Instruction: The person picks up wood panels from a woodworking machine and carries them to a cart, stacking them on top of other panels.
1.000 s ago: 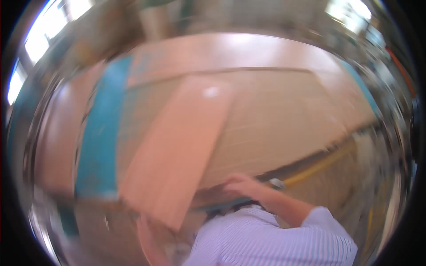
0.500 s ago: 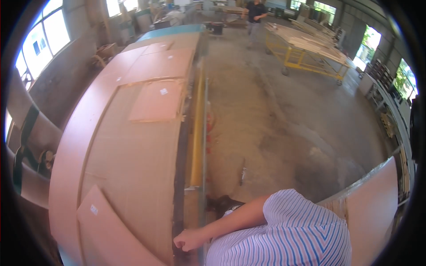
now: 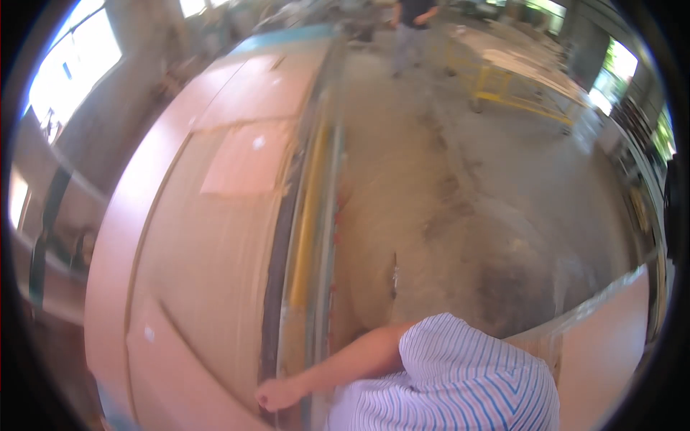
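Found the left hand [image 3: 277, 394] curled into a fist at the near edge of the board [image 3: 208, 287]. Could not confirm whether the edge was actually pinched, owing to blur. Compared with half a second earlier: logged little shift of the fist along that edge, with contact kept. Judged the board not yet lifted, lying flat beyond the grip. Noted a yellow rail [image 3: 309, 208] running away just beside the grip. Could not see the right hand. Lost the fingertips behind the edge and the elbow under the striped sleeve [image 3: 460, 381].
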`<state>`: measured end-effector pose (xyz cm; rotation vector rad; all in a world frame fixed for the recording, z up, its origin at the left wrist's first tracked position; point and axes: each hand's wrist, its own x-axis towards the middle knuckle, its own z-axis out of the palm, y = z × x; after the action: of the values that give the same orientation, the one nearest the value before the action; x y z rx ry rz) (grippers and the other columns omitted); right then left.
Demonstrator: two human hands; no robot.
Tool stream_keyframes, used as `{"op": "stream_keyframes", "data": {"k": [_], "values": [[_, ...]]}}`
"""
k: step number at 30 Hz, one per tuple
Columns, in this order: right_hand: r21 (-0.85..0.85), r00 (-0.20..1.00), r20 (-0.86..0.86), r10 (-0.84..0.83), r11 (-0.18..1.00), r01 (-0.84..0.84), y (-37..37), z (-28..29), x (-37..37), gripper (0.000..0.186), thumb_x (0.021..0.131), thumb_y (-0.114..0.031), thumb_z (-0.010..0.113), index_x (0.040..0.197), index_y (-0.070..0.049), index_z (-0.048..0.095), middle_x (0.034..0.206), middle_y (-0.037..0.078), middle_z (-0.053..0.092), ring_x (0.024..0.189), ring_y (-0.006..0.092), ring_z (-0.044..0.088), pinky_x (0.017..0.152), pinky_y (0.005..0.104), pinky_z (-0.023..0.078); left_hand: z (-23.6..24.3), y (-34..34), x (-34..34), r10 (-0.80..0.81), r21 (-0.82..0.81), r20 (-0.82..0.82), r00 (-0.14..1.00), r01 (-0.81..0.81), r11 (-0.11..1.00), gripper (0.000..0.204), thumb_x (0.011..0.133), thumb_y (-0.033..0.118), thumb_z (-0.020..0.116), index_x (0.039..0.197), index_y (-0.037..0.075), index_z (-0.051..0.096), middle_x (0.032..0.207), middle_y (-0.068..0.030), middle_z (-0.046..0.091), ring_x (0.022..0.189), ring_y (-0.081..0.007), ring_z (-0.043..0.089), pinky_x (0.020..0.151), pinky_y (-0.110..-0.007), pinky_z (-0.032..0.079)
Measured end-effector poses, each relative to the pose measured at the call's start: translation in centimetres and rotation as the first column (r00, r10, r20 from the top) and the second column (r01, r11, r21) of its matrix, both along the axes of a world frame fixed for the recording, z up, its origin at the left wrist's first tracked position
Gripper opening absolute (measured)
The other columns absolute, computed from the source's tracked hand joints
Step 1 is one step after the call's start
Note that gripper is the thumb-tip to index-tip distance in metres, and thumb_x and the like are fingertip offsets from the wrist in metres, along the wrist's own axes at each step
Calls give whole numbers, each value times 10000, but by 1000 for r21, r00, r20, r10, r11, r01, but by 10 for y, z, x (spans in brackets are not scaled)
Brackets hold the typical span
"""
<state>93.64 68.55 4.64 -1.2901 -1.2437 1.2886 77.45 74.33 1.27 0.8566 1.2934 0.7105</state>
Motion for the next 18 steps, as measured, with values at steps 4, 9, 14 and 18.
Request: {"op": "stream_keyframes", "data": {"k": [4,9,14,18], "values": [[123,967,-81,-242,960,250,-53,5,38,262,693,-224,613,832,-8,664,871,164,658,814,240,625,675,357,505,13,-94,-95,285,-159,121,951,-265,951,610,967,497,381,1348,21,360,1306,-132,487,1141,-303,504,968,-432,427],[-493,861,-367,-354,858,143,-83,12,60,173,833,-107,598,986,-27,605,834,41,610,712,111,563,643,245,465,41,-183,-129,674,-186,-18,738,-665,723,634,951,515,394,1370,40,366,1336,-128,490,1181,-309,509,989,-453,432],[-277,953,-91,-289,927,254,-55,6,77,154,845,-95,593,980,-22,591,839,31,605,760,116,562,687,251,469,63,-263,-152,731,-320,128,670,-670,670,694,897,587,434,1376,88,378,1319,-132,497,1168,-308,526,961,-454,451],[-18,907,251,-339,935,354,43,39,116,291,870,-205,565,1082,-7,585,1045,147,616,997,224,579,882,341,453,79,-282,-165,796,-314,26,604,-751,581,714,894,613,431,1372,84,387,1324,-126,494,1171,-295,526,963,-444,450]]}}
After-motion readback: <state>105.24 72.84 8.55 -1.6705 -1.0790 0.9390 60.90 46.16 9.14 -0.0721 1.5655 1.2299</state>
